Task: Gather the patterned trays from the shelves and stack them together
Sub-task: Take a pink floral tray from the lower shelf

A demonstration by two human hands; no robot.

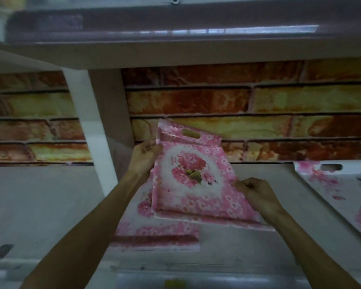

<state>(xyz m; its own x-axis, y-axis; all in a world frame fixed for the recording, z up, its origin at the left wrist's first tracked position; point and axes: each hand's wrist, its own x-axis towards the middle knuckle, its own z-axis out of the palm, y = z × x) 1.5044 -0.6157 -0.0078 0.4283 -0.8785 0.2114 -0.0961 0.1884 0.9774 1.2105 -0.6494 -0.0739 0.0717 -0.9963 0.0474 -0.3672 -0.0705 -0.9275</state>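
Note:
A pink flowered tray [193, 176] with a slot handle is held tilted above the shelf, its far end raised. My left hand [144, 156] grips its left edge. My right hand [256, 193] pinches its right edge near the front corner. Under it lies another pink flowered tray [154, 232] flat on the shelf board [40, 205]. A third flowered tray [342, 190], whiter with pink blooms and a slot handle, lies flat at the right end of the shelf.
A white upright post [92, 126] stands just left of my left hand. An upper shelf [175, 55] with a purple rim overhangs close above. Brick-pattern wall covering [238, 101] backs the shelf. The shelf's front edge runs along the bottom.

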